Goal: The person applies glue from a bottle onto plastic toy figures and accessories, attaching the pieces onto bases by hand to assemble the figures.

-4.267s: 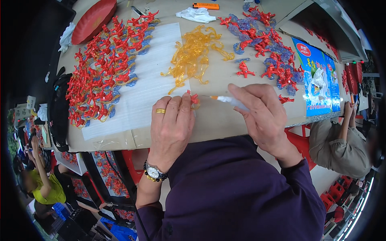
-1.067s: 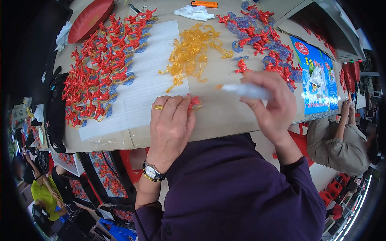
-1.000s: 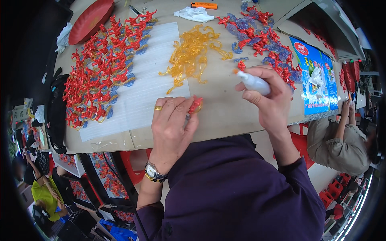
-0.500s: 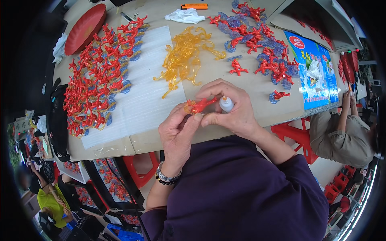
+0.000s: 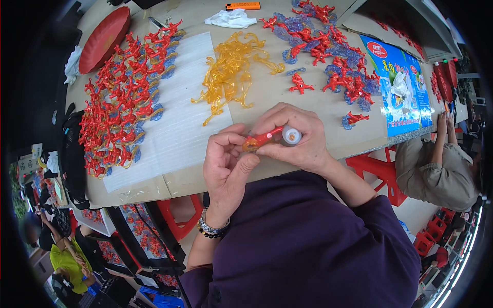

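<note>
My right hand [image 5: 303,136] pinches a small red toy figure [image 5: 264,137] with an orange-yellow translucent piece at its left end. The same hand also grips a small white squeeze bottle [image 5: 291,136], its nozzle end facing up. Beside the figure's left end is my left hand [image 5: 224,167], its fingers loosely curled and its thumb apart from the figure. Whether its fingertips touch the figure is hard to see. Beyond my hands lies a pile of yellow translucent curly pieces [image 5: 228,72]. A single red figure [image 5: 301,83] lies to the right of that pile.
Rows of assembled red figures [image 5: 120,97] cover the left, partly on a white sheet [image 5: 187,97]. Red figures with blue translucent pieces [image 5: 349,82] lie at right, by a blue printed sheet [image 5: 403,92]. A red tray [image 5: 105,38] and orange lighter [image 5: 243,6] are farther back.
My left thumb has come off the figure and its fingers have loosened. The figure now rests in my right hand's pinch, and the bottle has tipped so its nozzle faces up more directly.
</note>
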A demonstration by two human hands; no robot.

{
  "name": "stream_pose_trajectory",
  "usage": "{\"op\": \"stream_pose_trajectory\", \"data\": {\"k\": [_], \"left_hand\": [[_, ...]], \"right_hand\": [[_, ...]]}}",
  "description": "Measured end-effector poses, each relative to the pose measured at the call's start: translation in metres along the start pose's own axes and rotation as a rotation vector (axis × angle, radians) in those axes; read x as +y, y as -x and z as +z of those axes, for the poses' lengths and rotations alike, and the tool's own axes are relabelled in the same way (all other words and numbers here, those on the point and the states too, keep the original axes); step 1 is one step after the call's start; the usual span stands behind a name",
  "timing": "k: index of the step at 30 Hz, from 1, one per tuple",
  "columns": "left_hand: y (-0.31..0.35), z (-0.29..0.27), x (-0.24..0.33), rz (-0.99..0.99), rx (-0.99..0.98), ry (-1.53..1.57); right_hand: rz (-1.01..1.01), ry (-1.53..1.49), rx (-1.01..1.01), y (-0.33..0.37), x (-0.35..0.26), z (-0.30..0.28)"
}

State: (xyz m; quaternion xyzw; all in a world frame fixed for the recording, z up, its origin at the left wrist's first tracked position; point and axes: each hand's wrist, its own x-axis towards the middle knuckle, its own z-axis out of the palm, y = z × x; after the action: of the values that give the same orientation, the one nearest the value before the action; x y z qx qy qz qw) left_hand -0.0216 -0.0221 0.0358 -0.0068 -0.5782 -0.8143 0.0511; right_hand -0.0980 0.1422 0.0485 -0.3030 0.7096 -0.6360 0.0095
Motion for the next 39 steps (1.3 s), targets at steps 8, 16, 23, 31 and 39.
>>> {"op": "stream_pose_trajectory", "data": {"k": [8, 16, 23, 31, 39], "left_hand": [[-0.001, -0.003, 0.011, 0.172, 0.028, -0.404], [0.005, 0.0, 0.007, 0.17, 0.097, -0.336], [0.005, 0.005, -0.005, 0.157, 0.179, -0.087], [0.006, 0.01, -0.004, -0.054, 0.222, 0.359], [0.008, 0.011, 0.0, -0.115, 0.159, 0.425]], "right_hand": [[-0.281, 0.199, -0.006, 0.002, 0.005, -0.005], [-0.402, 0.235, 0.055, 0.004, 0.006, 0.001], [-0.435, 0.23, 0.059, 0.002, 0.009, 0.003], [-0.45, 0.201, 0.026, -0.002, 0.005, -0.004], [-0.475, 0.143, -0.072, -0.007, -0.001, -0.015]]}}
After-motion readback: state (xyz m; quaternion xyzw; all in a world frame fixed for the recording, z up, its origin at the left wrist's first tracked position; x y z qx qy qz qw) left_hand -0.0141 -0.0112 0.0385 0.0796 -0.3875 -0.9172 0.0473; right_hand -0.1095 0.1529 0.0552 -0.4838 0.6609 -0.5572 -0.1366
